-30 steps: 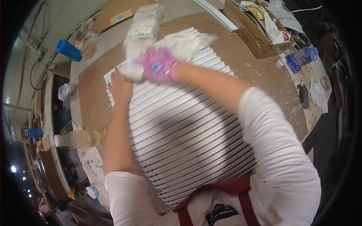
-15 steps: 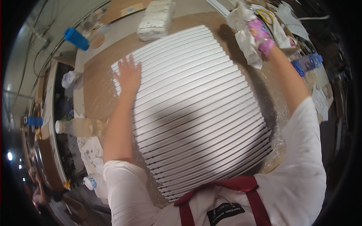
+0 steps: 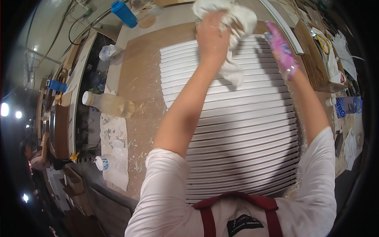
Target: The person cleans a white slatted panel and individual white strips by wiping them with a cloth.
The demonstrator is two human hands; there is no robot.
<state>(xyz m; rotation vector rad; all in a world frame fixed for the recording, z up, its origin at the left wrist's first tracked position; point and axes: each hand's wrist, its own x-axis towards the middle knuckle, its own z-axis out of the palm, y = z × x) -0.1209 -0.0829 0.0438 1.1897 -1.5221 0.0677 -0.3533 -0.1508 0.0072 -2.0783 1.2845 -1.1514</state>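
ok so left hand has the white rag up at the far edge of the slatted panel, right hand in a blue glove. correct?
Not quite: the glove is pink, not blue. The head view shows the left hand gripping the white rag at the far edge of the slatted panel, and the right hand in a pink glove beside it over the panel.

Both arms stretched far forward, white short sleeves at the shoulders; left hand (image 3: 213,33) bare, fingers curled shut in a grip, forearm long and straight; right hand (image 3: 281,49) (in a pink glove) extended flat, fingers together
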